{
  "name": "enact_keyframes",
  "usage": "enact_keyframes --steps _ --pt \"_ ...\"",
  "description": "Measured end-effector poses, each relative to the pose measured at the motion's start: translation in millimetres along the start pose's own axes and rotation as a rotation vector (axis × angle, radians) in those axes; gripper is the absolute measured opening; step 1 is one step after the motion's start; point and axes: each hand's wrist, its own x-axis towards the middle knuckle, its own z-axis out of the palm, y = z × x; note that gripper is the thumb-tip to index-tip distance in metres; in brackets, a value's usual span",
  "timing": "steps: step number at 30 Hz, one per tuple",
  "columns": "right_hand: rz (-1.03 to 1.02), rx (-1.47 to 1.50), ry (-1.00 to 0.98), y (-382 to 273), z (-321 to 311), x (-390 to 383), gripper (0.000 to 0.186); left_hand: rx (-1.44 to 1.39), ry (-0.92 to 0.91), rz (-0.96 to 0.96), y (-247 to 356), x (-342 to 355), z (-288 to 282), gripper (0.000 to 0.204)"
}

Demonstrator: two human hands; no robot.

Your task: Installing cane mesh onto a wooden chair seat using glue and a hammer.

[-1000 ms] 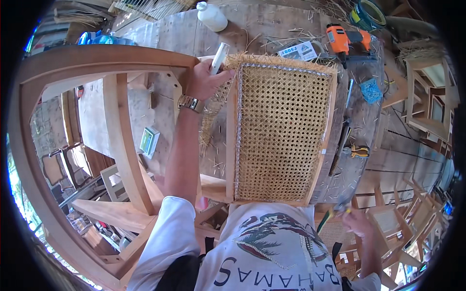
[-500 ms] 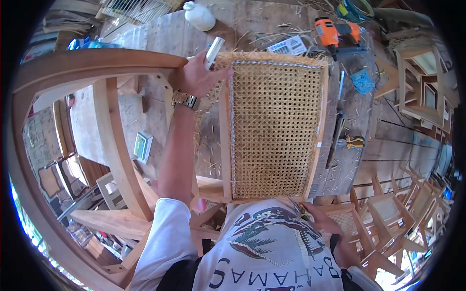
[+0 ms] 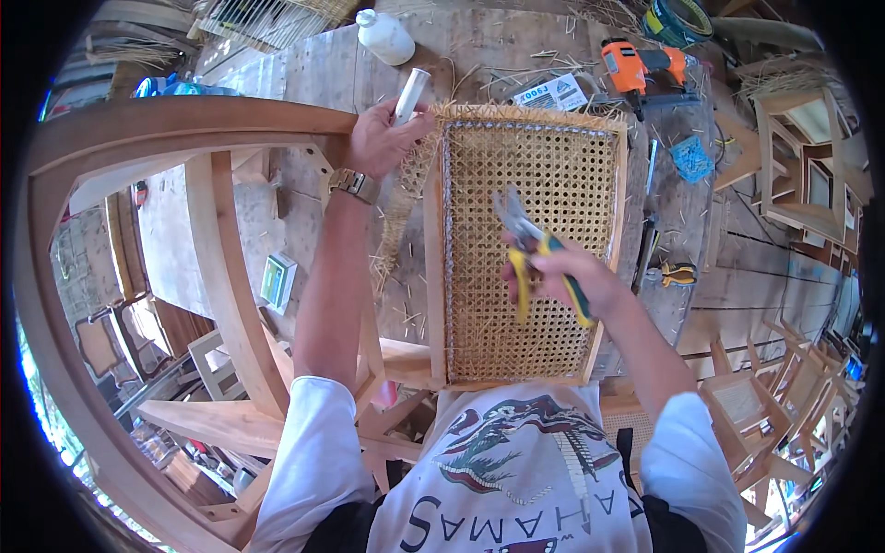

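Observation:
A woven cane panel (image 3: 530, 240) in a light wooden frame lies in front of my body, a row of white-looking staples or cord running along its edge. My left hand (image 3: 383, 143) is by its upper left corner, fingers closed round a white cylindrical tube (image 3: 411, 96) that points up and away. Cane strands fray beside that hand. Over the middle of the panel, my right hand (image 3: 576, 276) grips a pair of snips (image 3: 524, 221) with yellow and black handles. Their metal jaws point up and left, parted a little, apart from the frame edges.
A wooden chair frame (image 3: 212, 212) rises on the left beside my left arm. On the worktable stand a white bottle (image 3: 385, 39), an orange nail gun (image 3: 634, 69), a blue sponge-like pad (image 3: 691, 159) and yellow-handled pliers (image 3: 678, 274). Several chair frames (image 3: 761, 405) stand at right.
My right hand has come up from beside my shirt to over the cane panel, bringing the snips with it. The left hand has shifted slightly, still holding the white tube.

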Motion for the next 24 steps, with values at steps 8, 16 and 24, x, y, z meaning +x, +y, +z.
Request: enact_keyframes --steps 8,16,24 --pt "0.025 0.052 -0.181 -29.0 6.7 93.9 0.041 0.108 0.072 -0.060 14.3 1.6 0.0 0.025" --pt "0.016 0.081 -0.189 -57.2 6.2 110.4 0.040 -0.107 0.065 -0.075 21.7 -5.0 7.0 0.021" --pt "-0.127 0.010 -0.049 -43.8 16.7 119.6 0.035 0.018 0.039 -0.137 6.1 -3.3 2.3 0.022"
